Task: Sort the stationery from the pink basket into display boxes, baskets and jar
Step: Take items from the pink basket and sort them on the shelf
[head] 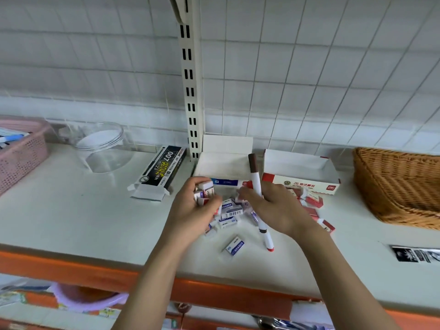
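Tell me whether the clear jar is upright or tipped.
Tipped: the jar lies on its side on the shelf, mouth toward the camera.

My left hand [198, 206] covered part of the eraser pile [229, 211]; couldn't count what I gripped. Right hand [273, 208] hid the marker's [256, 184] middle & some red packs [314, 202]. Pink basket [20, 151] cut off at left edge, wicker basket [395, 184] at right. Lower-shelf stuff [71, 298] too blurred to ID.
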A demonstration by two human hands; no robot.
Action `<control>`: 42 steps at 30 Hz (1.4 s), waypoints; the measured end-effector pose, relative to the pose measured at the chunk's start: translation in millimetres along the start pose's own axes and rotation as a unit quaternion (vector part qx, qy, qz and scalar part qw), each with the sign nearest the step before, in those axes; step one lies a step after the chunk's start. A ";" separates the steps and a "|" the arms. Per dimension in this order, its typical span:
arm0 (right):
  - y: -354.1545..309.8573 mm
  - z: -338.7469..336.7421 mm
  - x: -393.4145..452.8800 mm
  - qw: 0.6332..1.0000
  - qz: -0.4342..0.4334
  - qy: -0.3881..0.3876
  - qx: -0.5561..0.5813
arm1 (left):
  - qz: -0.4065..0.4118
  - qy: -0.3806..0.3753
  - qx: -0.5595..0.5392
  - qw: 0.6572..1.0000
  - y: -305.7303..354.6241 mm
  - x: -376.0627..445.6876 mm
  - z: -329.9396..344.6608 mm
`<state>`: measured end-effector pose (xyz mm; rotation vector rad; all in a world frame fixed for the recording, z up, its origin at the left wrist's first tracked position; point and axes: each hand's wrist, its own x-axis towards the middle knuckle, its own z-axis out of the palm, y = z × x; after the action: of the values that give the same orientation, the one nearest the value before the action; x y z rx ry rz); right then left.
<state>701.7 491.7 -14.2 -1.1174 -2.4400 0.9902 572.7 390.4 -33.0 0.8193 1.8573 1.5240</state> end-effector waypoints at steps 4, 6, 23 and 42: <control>10.3 -2.0 -6.2 0.997 -0.005 0.038 0.068 | 0.071 0.012 0.115 0.991 -4.3 5.9 2.6; 14.2 -2.3 -9.0 0.994 -0.021 0.063 0.086 | 0.104 0.023 0.200 0.974 -5.7 9.8 4.0; 51.9 -36.6 -40.9 0.969 0.088 0.217 0.073 | 0.155 -0.055 0.198 0.966 25.6 10.9 60.8; 102.8 -67.5 -78.0 0.969 0.194 0.154 0.008 | 0.067 -0.152 0.089 0.982 38.5 22.3 140.7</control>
<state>844.4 512.8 -33.6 -1.6470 -2.0070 0.8570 670.1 500.4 -19.9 1.2099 1.7555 1.2383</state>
